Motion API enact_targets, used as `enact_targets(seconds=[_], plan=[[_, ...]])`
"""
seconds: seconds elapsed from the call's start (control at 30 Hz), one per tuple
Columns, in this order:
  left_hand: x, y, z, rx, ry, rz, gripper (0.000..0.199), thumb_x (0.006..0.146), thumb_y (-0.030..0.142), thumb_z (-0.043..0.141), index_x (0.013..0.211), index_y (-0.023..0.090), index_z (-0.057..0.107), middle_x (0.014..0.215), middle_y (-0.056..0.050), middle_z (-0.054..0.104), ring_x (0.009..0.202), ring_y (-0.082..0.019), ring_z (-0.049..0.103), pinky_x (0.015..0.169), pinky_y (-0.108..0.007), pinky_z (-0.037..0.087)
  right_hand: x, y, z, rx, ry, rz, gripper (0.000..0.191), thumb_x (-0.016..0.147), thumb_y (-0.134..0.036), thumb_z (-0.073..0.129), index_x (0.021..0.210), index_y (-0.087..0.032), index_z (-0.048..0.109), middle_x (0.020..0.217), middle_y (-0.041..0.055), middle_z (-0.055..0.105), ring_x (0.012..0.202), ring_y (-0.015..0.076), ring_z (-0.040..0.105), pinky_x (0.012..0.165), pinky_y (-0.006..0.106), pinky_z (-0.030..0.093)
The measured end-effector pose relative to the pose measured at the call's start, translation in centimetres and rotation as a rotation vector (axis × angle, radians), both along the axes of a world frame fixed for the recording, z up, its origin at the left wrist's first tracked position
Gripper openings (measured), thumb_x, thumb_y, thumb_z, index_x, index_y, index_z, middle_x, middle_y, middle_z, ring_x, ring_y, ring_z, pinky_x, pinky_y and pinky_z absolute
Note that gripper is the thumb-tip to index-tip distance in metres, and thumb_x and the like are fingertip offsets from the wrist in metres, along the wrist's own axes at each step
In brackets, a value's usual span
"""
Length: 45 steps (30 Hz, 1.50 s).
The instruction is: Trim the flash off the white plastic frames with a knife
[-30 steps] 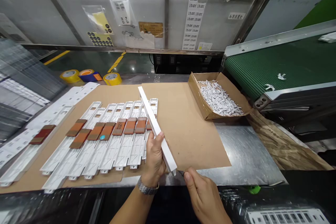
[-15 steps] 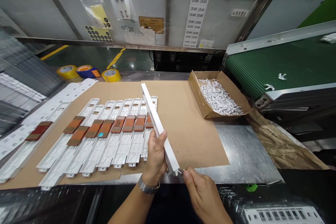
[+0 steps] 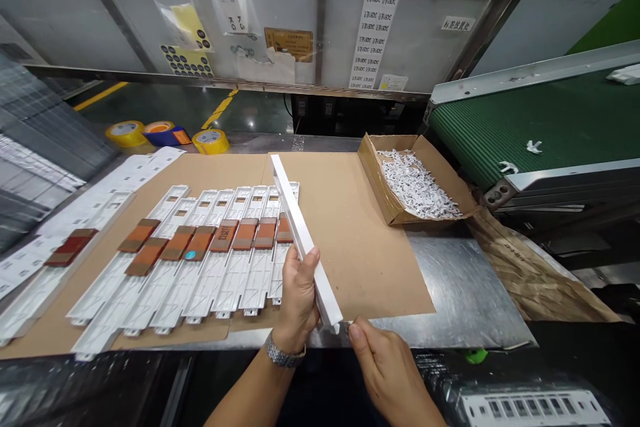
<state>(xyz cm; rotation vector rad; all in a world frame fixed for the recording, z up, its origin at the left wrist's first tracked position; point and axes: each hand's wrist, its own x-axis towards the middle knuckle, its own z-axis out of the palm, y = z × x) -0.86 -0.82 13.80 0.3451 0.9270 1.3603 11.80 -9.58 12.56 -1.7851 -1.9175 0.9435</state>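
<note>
My left hand [image 3: 300, 287] is wrapped round the lower half of a long white plastic strip [image 3: 300, 230]. The strip tilts, its far end up over the cardboard and its near end by my right hand. My right hand [image 3: 383, 353] is closed in a pinch just beside that near end. Something small and thin shows at its fingertips, too little of it visible to name. Left of my hands, several white ribbed plastic strips [image 3: 200, 290] lie side by side, with red-brown blocks [image 3: 197, 243] resting across them.
Cardboard sheet [image 3: 375, 267] covers much of the metal table [image 3: 460, 287]. An open carton [image 3: 395, 213] of small white pieces stands at right, before a green conveyor belt [image 3: 550, 113]. Tape rolls [image 3: 211, 141] sit at the back. Bagged white panels [image 3: 535, 407] lie lower right.
Both hands and the white strip hold nearly the same place. The thin item at my right fingertips shows slightly differently beside the strip's near end. The view has shifted a little.
</note>
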Motion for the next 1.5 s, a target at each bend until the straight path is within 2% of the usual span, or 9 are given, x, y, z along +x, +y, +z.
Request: enact_targets(seconds=[0.33,0.53,0.67,0.77,0.9,1.03,1.17,1.33,1.5], plan=[[0.6,0.2,-0.5,0.038,0.011,-0.013,0.031,0.077,0.035,0.066,0.099,0.020,0.050,0.068,0.006,0.057,0.049,-0.005,0.050,0.052,-0.017,0.042,0.5,0.2,-0.4,-0.044,0.046,0.011,0.045,0.097,-0.049,0.019,0.063,-0.023,0.031,0.053,-0.0040,0.042,0.048,0.0122,0.041,0.050,0.025,0.022],[0.5,0.6,-0.8,0.047,0.013,0.021,0.033,0.076,0.036,0.067,0.101,0.021,0.050,0.084,0.001,0.064,0.069,-0.011,0.062,0.070,-0.026,0.049,0.1,-0.3,-0.8,-0.060,-0.016,0.074,0.044,0.097,-0.047,0.021,0.068,-0.022,0.042,0.056,-0.0025,0.050,0.050,0.0132,0.046,0.051,0.026,0.022],[0.4,0.8,-0.6,0.052,0.010,0.046,0.034,0.078,0.040,0.065,0.103,0.022,0.051,0.093,-0.001,0.065,0.083,-0.015,0.063,0.078,-0.029,0.049,0.6,-0.7,-0.7,-0.072,0.124,0.115,0.044,0.097,-0.046,0.024,0.066,-0.021,0.042,0.057,-0.0034,0.046,0.052,0.0116,0.043,0.052,0.025,0.025],[0.0,0.9,-0.6,0.049,-0.003,0.063,0.034,0.077,0.038,0.066,0.102,0.020,0.053,0.098,-0.004,0.065,0.090,-0.016,0.062,0.081,-0.028,0.048,1.5,-0.7,-0.6,-0.104,0.327,0.058,0.044,0.098,-0.047,0.024,0.074,-0.021,0.050,0.062,-0.0027,0.048,0.057,0.0118,0.045,0.055,0.023,0.032],[-0.9,1.1,-0.9,0.048,-0.060,0.050,0.042,0.061,0.021,0.077,0.097,0.019,0.054,0.093,-0.003,0.066,0.088,-0.016,0.062,0.080,-0.027,0.048,2.3,-0.8,-0.5,-0.091,0.516,-0.127,0.038,0.096,-0.049,0.029,0.095,-0.020,0.055,0.069,-0.0006,0.052,0.065,0.0136,0.050,0.060,0.024,0.040],[-1.1,1.2,-1.0,0.022,-0.104,0.106,0.034,0.068,0.024,0.070,0.096,0.024,0.051,0.092,0.002,0.065,0.080,-0.013,0.063,0.076,-0.027,0.050,1.5,-1.0,-0.8,-0.007,0.574,-0.186,0.037,0.097,-0.046,0.030,0.100,-0.019,0.054,0.070,0.0008,0.056,0.064,0.0139,0.055,0.062,0.025,0.044],[-0.5,1.0,-0.7,0.032,-0.103,0.103,0.047,0.071,0.029,0.071,0.110,0.025,0.045,0.107,-0.005,0.063,0.090,-0.020,0.064,0.079,-0.035,0.050,0.3,-1.0,-1.5,0.182,0.420,-0.202,0.034,0.098,-0.041,0.030,0.106,-0.020,0.055,0.068,0.0009,0.061,0.059,0.0142,0.058,0.060,0.025,0.046],[-0.3,0.1,-0.4,0.075,-0.055,0.117,0.057,0.072,0.034,0.072,0.114,0.032,0.034,0.108,0.000,0.058,0.092,-0.012,0.061,0.080,-0.028,0.050,-0.1,-0.3,-1.9,0.480,0.134,-0.260,0.034,0.097,-0.033,0.033,0.124,-0.021,0.051,0.113,0.0083,0.063,0.104,0.0194,0.059,0.087,0.029,0.047],[-0.8,-0.9,-0.7,0.105,0.165,0.076,0.075,0.074,0.035,0.070,0.126,0.039,0.017,0.112,0.000,0.050,0.098,-0.012,0.055,0.088,-0.030,0.046,-0.2,0.5,-1.4,0.566,-0.020,-0.220,0.030,0.097,-0.028,0.035,0.119,-0.019,0.054,0.095,0.0091,0.062,0.088,0.0206,0.061,0.075,0.031,0.050]])
